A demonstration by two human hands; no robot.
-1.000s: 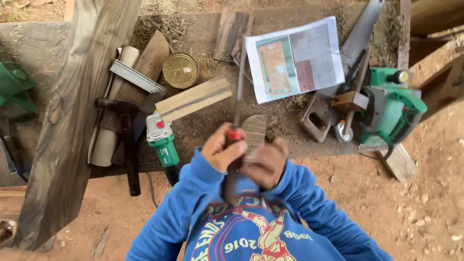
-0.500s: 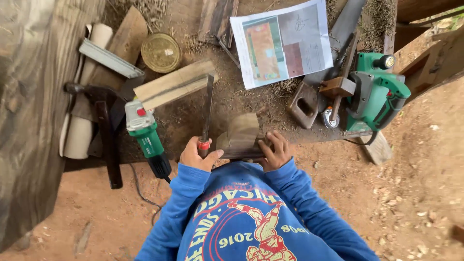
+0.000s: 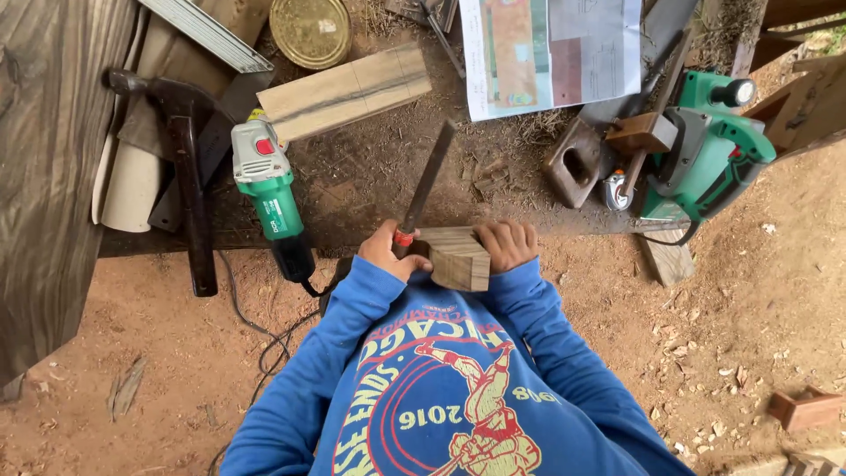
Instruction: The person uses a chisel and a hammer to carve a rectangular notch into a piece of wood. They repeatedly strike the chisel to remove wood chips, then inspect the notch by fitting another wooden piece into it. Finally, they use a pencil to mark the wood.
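Head view, left hand (image 3: 386, 251) fingers wrapped round red-collared chisel (image 3: 426, 188), right hand (image 3: 507, 244) fingers gripping pale angled wood block (image 3: 456, 257)

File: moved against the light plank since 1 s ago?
Yes. The file, gripped by the left hand, has drawn back toward the person: its tip earlier passed the right end of the plank; now it stops short of it.

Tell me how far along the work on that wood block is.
Done: the wood block already looks cut to a wedge. In hand: the right hand steadies it and the left hand grips a flat file. Left: the blade points away from the wood; how finished the surfaces are cannot be told.
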